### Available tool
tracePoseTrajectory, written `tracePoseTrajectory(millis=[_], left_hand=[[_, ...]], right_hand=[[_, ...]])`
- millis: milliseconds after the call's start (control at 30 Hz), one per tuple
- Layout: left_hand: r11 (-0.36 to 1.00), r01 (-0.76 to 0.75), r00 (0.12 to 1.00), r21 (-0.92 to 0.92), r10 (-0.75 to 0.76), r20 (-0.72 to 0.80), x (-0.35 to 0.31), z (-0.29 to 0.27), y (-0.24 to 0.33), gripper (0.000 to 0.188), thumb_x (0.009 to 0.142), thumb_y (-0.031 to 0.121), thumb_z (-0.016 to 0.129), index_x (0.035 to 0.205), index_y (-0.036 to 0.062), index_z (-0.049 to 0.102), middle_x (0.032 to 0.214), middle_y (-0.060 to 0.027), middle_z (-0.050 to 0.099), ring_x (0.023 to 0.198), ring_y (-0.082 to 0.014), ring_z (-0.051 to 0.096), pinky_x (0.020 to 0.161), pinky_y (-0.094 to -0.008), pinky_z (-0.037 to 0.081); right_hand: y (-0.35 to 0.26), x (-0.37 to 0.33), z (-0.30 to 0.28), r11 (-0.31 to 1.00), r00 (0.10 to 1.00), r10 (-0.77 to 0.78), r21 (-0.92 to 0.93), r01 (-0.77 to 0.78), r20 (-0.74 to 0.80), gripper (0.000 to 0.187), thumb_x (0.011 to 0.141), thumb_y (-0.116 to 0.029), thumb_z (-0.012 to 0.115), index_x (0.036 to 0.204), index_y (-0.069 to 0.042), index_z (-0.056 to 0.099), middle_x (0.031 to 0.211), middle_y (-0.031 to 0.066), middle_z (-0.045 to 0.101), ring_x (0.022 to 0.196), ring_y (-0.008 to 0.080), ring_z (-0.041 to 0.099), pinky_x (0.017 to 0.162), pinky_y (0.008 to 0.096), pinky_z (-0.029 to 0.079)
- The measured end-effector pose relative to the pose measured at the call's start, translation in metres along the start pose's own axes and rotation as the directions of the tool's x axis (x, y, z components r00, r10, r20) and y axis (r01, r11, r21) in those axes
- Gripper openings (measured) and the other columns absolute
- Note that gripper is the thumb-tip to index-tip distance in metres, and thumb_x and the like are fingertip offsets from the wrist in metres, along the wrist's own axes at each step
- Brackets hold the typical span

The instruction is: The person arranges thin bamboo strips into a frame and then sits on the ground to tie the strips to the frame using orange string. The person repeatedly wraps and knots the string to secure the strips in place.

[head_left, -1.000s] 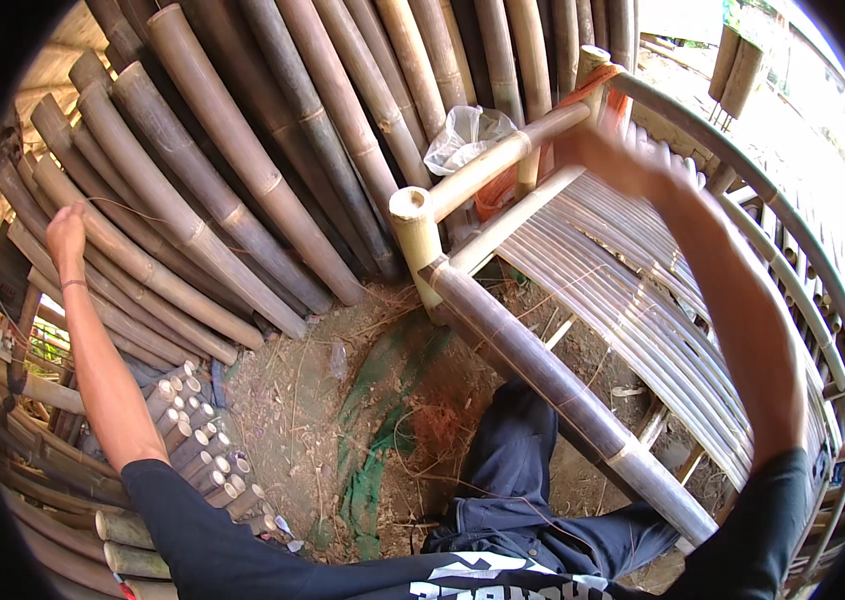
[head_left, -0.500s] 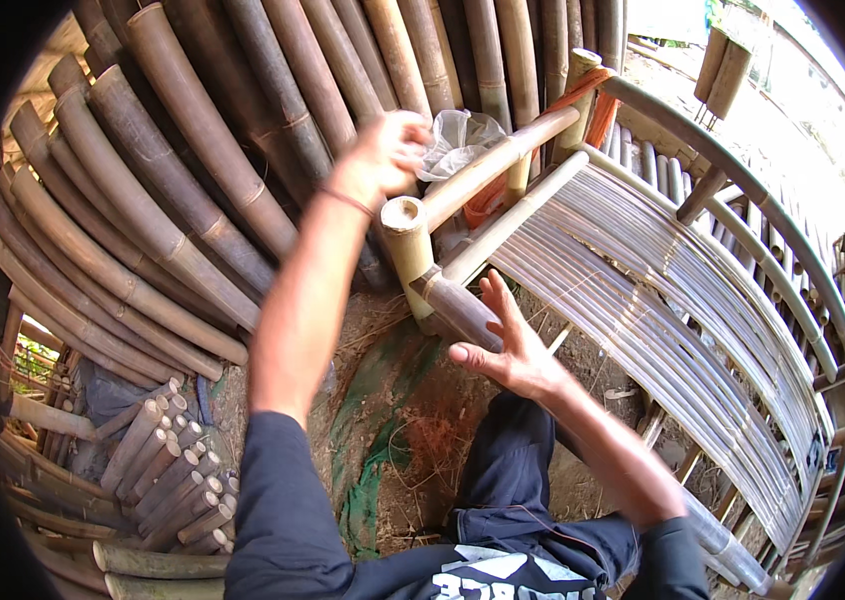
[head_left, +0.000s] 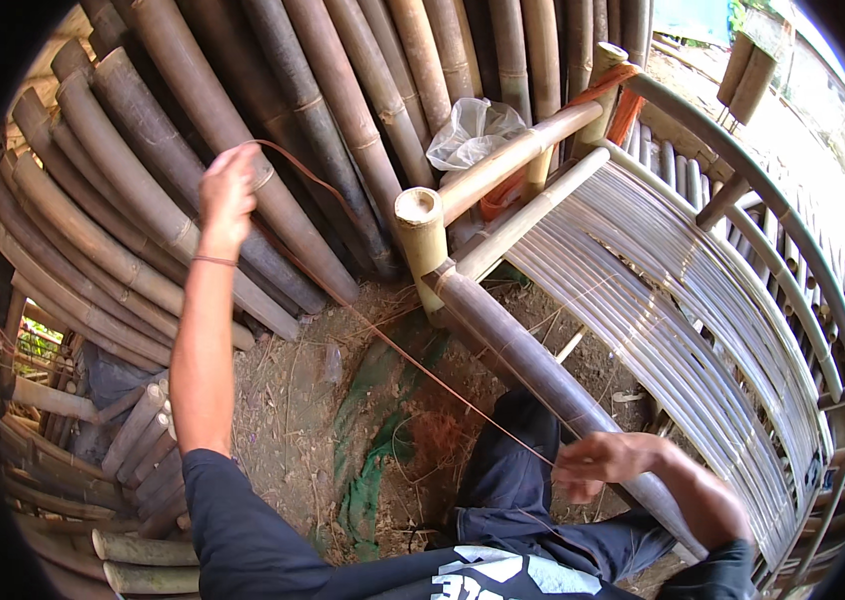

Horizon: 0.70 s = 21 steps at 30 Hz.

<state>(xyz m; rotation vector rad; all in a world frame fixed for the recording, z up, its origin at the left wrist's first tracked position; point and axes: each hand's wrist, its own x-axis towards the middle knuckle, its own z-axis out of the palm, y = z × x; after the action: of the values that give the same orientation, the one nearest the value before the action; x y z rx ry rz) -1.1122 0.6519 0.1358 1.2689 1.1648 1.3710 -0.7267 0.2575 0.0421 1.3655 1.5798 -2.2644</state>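
A thin reddish-brown cord (head_left: 436,378) is stretched slantwise between my two hands, over the ground and in front of the bamboo poles. My left hand (head_left: 229,196) is closed on it, raised at the left before the leaning poles, and a loose tail curves off to the right from the top of the fist. Low on the right, my right hand (head_left: 605,466) pinches the cord with bent fingers, just over the dark front rail (head_left: 533,355) of a bamboo bench. The bench's slatted seat (head_left: 663,300) stretches away to the right. Its light corner post (head_left: 421,240) stands upright between my hands.
Thick bamboo poles (head_left: 318,110) lean in a row along the back and left. A clear plastic bag (head_left: 473,133) rests behind the bench arm. Short cut bamboo pieces (head_left: 148,450) are stacked at lower left. Green netting (head_left: 368,480) and scraps lie on the dirt.
My left hand has swung left from beside the bench post and closed. My right hand has moved down and right, its spread fingers now pinching. The cord now shows stretched between them.
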Motion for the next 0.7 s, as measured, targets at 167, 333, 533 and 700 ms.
tracePoseTrajectory(millis=[167, 333, 533, 700], left_hand=[[0.967, 0.240, 0.944, 0.085, -0.211, -0.253, 0.018, -0.128, -0.034, 0.007, 0.087, 0.018, 0.069, 0.092, 0.0145, 0.066, 0.063, 0.0051, 0.049, 0.042, -0.0044, 0.035, 0.036, -0.0206, 0.027], [0.879, 0.208, 0.943, -0.430, -0.297, -0.150, -0.029, -0.109, -0.050, 0.008, 0.094, 0.019, 0.063, 0.094, 0.0128, 0.067, 0.081, -0.0005, 0.067, 0.070, -0.0131, 0.064, 0.073, -0.0341, 0.058], [0.604, 0.400, 0.915, -0.690, -0.304, 0.264, -0.117, -0.003, -0.085, 0.015, 0.098, 0.016, 0.055, 0.098, 0.0082, 0.068, 0.095, -0.0092, 0.073, 0.095, -0.0229, 0.071, 0.094, -0.0435, 0.056], [0.476, 0.504, 0.863, -0.721, -0.258, 0.434, -0.187, 0.093, -0.094, 0.019, 0.100, 0.017, 0.050, 0.100, 0.0066, 0.066, 0.096, -0.0124, 0.073, 0.096, -0.0267, 0.071, 0.090, -0.0437, 0.058]], right_hand=[[-0.040, -0.061, -0.105, 0.609, 0.654, 0.754, -0.311, -0.729, -0.056, 0.035, 0.099, -0.033, 0.052, 0.122, -0.009, 0.063, 0.114, 0.0144, 0.070, 0.101, 0.0270, 0.069, 0.088, 0.0389, 0.058], [-0.208, -0.049, -0.253, 0.747, 0.833, -0.063, -0.579, -0.326, -0.549, 0.038, 0.094, -0.025, 0.054, 0.128, -0.008, 0.056, 0.107, 0.0185, 0.070, 0.096, 0.0302, 0.069, 0.083, 0.0415, 0.058], [-0.339, -0.049, -0.297, 0.507, 0.031, -0.798, -0.699, -0.505, -0.602, 0.049, 0.087, -0.015, 0.056, 0.135, -0.006, 0.047, 0.099, 0.0234, 0.069, 0.089, 0.0342, 0.070, 0.076, 0.0446, 0.058], [-0.255, 0.004, -0.205, 0.679, 0.057, -0.672, -0.646, -0.348, -0.738, 0.071, 0.080, -0.013, 0.064, 0.143, -0.003, 0.032, 0.102, 0.0279, 0.068, 0.090, 0.0413, 0.069, 0.082, 0.0473, 0.055]])
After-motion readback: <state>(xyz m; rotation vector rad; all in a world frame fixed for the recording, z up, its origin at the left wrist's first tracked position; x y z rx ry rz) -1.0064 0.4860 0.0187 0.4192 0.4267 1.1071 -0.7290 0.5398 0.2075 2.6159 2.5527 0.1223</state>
